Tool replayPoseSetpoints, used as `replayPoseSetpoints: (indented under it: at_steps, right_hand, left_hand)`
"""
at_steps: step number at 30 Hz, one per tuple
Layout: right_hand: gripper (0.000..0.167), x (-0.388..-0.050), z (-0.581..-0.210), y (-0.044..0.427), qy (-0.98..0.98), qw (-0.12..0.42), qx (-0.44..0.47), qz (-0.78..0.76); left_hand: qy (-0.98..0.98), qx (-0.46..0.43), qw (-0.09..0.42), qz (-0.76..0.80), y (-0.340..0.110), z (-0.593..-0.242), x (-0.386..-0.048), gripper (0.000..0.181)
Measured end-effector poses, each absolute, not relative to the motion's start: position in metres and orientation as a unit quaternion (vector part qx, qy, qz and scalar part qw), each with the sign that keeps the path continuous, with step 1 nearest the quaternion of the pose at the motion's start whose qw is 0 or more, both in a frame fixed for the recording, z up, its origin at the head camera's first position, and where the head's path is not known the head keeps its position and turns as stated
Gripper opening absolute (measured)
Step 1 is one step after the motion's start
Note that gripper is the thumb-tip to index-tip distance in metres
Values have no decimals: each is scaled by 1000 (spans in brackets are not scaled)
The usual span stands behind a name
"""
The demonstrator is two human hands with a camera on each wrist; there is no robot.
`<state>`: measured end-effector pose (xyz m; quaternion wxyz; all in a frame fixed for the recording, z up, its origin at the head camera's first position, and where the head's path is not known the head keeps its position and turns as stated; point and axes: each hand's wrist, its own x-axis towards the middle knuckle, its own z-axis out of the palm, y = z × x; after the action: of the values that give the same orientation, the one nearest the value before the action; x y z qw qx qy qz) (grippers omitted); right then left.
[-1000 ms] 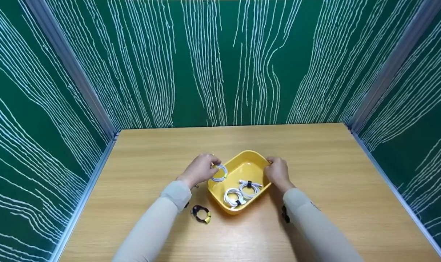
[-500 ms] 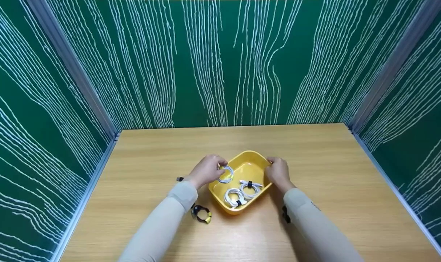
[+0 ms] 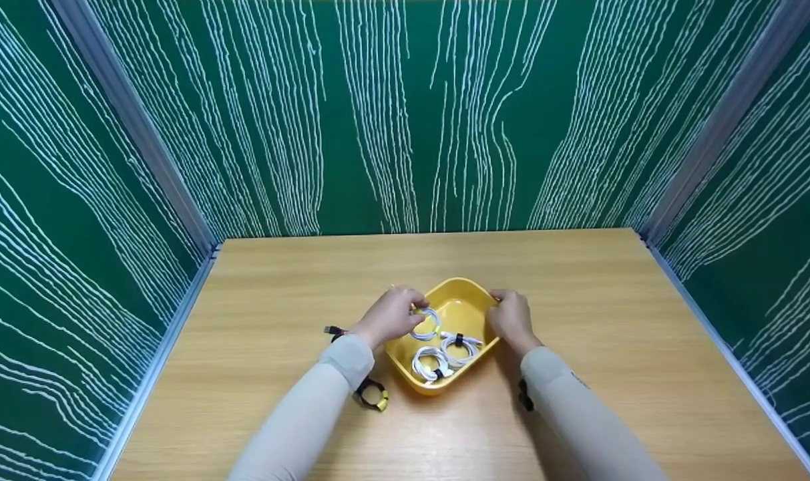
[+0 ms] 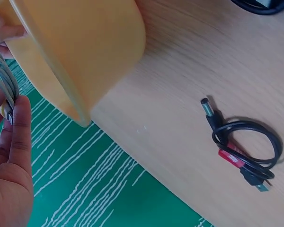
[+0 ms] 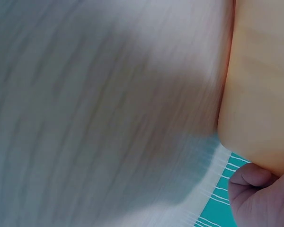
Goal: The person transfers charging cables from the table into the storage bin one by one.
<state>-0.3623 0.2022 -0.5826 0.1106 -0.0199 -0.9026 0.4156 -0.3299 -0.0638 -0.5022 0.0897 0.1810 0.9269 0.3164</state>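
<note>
Head view: pinches coiled cable (image 3: 438, 322) with left hand (image 3: 391, 316), grips yellow bin (image 3: 459, 312) with right hand (image 3: 511, 318), inside far edge of desk (image 3: 578, 287).

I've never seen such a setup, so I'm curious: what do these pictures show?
There is no machine here, just bare-handed work. The wide picture comes from a camera on the head, looking down; the other two come from cameras on the wrists. The left hand holds a coiled pale cable over a yellow tub; the right hand grips the tub's rim. Two white cables lie inside. On the table lie a dark cable with a yellow tie and, clearest in the left-wrist picture, a black cable with a red tag.
</note>
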Motion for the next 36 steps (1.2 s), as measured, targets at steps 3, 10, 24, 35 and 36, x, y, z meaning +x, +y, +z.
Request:
replayPoseSetpoints:
  at_steps: [3, 10, 24, 35, 36]
  right_hand:
    - [47, -363, -583, 202, -901, 115, -17, 418]
    - [42, -365, -585, 203, -908, 120, -12, 401]
    - [48, -364, -584, 204, -905, 108, -14, 411]
    - [50, -363, -583, 203, -906, 103, -17, 411]
    - [50, -363, -583, 203, -906, 105, -17, 410]
  left_hand:
    - [925, 190, 83, 319, -60, -503, -330, 27]
    - [922, 234, 56, 303, -51, -503, -332, 25]
    - [920, 205, 71, 328, -36, -506, -338, 26]
    - [917, 194, 60, 344, -23, -510, -340, 27]
    - [917, 192, 59, 344, -21, -510, -341, 26]
